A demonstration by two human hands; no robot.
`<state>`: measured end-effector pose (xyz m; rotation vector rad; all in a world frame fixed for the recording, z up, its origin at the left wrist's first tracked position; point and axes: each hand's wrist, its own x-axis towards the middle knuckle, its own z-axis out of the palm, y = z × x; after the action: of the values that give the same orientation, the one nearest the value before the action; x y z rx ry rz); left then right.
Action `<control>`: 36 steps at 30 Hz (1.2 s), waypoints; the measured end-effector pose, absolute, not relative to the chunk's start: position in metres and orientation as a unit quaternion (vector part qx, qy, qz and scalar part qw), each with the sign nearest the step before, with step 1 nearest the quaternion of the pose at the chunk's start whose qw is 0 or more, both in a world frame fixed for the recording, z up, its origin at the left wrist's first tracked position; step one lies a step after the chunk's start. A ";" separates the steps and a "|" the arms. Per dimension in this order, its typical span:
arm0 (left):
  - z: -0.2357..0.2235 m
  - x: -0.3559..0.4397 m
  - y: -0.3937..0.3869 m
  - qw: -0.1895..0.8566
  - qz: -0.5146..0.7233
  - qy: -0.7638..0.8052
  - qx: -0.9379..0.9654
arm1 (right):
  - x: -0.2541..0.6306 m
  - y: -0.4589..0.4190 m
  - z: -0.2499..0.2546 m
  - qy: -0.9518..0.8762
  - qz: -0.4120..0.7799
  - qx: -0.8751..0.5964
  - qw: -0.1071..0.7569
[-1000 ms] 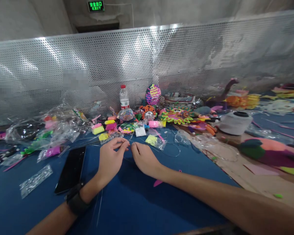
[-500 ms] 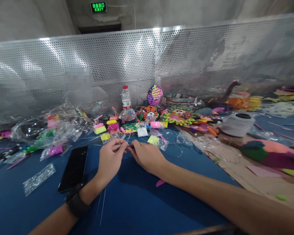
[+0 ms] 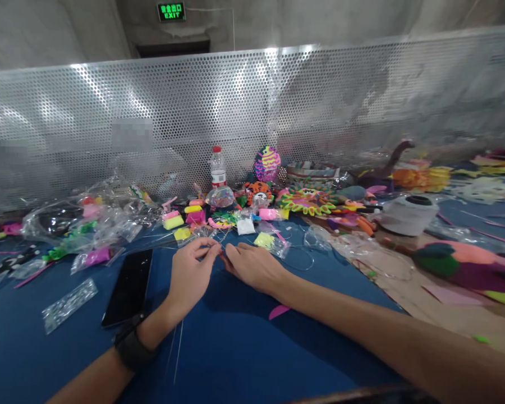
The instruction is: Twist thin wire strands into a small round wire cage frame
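My left hand (image 3: pixel 192 267) pinches with thumb and fingertips over the middle of the blue table (image 3: pixel 252 353). Close beside it is my right hand (image 3: pixel 255 265), its fingers curled and closed, its tips almost meeting the left ones. Whatever sits between the fingertips is too small to make out. Two thin, pale strands (image 3: pixel 178 350) lie on the table below my left hand. Just beyond the hands are a yellow clay piece (image 3: pixel 182 233), a small white packet (image 3: pixel 246 226) and a yellow-green piece in clear wrap (image 3: pixel 264 241).
Left of my hands lie a black phone (image 3: pixel 128 287) and a clear packet (image 3: pixel 69 304). A bottle with a red cap (image 3: pixel 217 168) stands at the back among colourful clay figures. A white container (image 3: pixel 408 214) and a cardboard sheet (image 3: pixel 425 280) are to the right; a perforated metal screen (image 3: pixel 185 112) rises behind.
My right hand has turned slightly, and its fingertips have shifted a little away from the left ones. My left hand keeps its pinch almost in place.
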<state>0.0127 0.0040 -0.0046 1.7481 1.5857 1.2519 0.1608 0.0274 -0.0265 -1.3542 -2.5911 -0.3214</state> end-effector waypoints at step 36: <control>-0.005 0.014 0.009 0.109 0.435 0.549 0.706 | 0.158 0.025 -0.024 -0.873 -0.075 -0.475 0.085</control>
<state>0.0139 0.0089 -0.0052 2.0756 1.6135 1.2791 0.1584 0.0254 -0.0238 -1.4171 -2.6028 -0.2244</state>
